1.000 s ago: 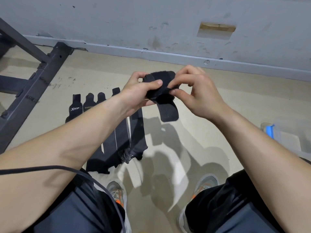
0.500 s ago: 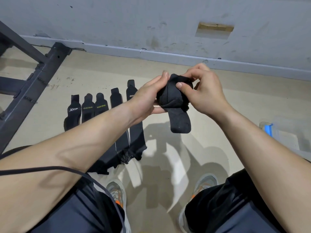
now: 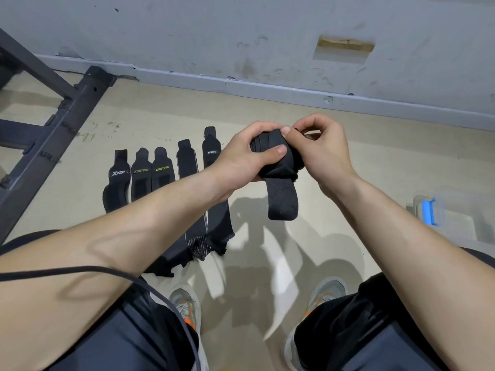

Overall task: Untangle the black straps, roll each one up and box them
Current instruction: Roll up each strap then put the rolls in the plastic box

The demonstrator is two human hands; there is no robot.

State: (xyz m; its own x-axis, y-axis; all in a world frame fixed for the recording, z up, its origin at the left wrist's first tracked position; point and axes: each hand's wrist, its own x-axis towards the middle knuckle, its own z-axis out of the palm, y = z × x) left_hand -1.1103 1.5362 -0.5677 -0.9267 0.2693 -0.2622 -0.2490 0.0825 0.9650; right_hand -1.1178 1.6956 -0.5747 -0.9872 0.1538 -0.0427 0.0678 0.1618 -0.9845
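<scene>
Just above centre frame, the left hand [image 3: 241, 159] wraps its fingers round the half-rolled black strap [image 3: 270, 145], thumb clamped across the coil. The right hand [image 3: 324, 153] pinches the coil's top edge, and the loose tail [image 3: 282, 199] hangs below. To roll it well, each turn probably needs pulling snug with edges aligned, the thumb pinning the coil against springing open. Five flat straps [image 3: 160, 172] lie on the floor [image 3: 375, 170] at left. The clear box [image 3: 439, 218] sits at the right edge.
</scene>
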